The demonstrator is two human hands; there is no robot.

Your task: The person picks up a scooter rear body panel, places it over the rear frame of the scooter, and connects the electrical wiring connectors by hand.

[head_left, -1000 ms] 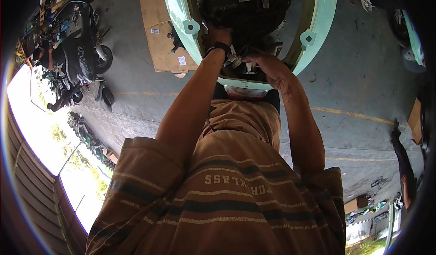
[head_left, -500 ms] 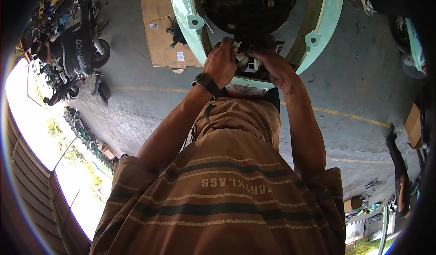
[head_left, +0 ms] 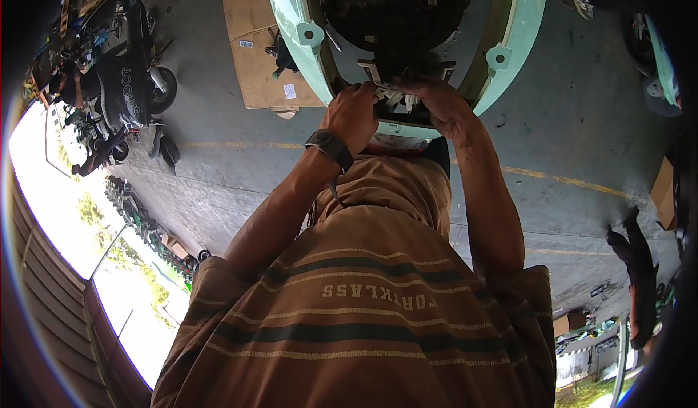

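Note:
Both my hands work inside the rear of a scooter with a mint-green body panel. My left hand, with a dark watch on its wrist, has its fingers curled at the left of a cluster of white wire connectors; whatever its fingertips grip is hidden. From the other side my right hand reaches to the same connectors, fingers bent and the tips in shadow among dark wiring. Just beyond the hands is a metal bracket. A dark round compartment with labels and cables lies further forward.
A flattened cardboard sheet lies on the grey floor to the left, with dark parts on it. A black scooter stands further left. Another mint-green scooter is at the right edge. A person is at the lower right.
My left hand has lowered slightly toward me, and the bracket's left end now shows. My right hand stays almost in place. The person at the right has changed stance.

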